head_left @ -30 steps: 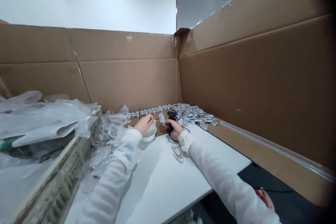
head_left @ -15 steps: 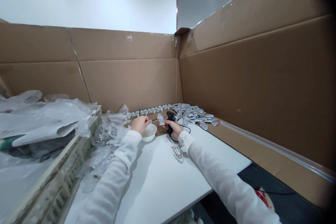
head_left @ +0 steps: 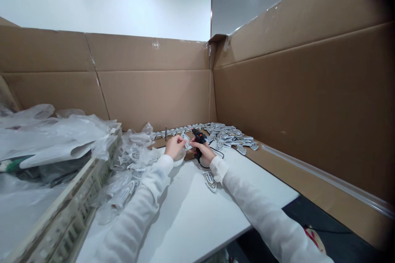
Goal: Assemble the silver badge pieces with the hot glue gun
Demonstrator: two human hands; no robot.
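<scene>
My right hand (head_left: 205,152) is wrapped round a black hot glue gun (head_left: 199,135) whose nozzle points up and left. Its thumb and fingertip also pinch a small white badge-like piece (head_left: 186,141) with a dark pattern. My left hand (head_left: 175,147) is closed in a pinch at the left edge of that piece; what its fingertips hold is too small to make out. Below the left hand stands a white bowl (head_left: 179,162), partly covered by it. A similar pointed piece with a gold-brown pattern (head_left: 210,181) lies on the white table (head_left: 191,213) near my right wrist.
A heap of similar pieces (head_left: 228,134) lies at the back right, with a row of them (head_left: 175,131) along the back. Plastic bags of pieces (head_left: 129,168) and a cream crate (head_left: 68,209) stand left. Cardboard walls (head_left: 154,90) enclose the back and right.
My left hand has moved from above the bowl, rightwards to the piece in my right hand. The piece now tilts towards it. The camera view has shifted slightly.
</scene>
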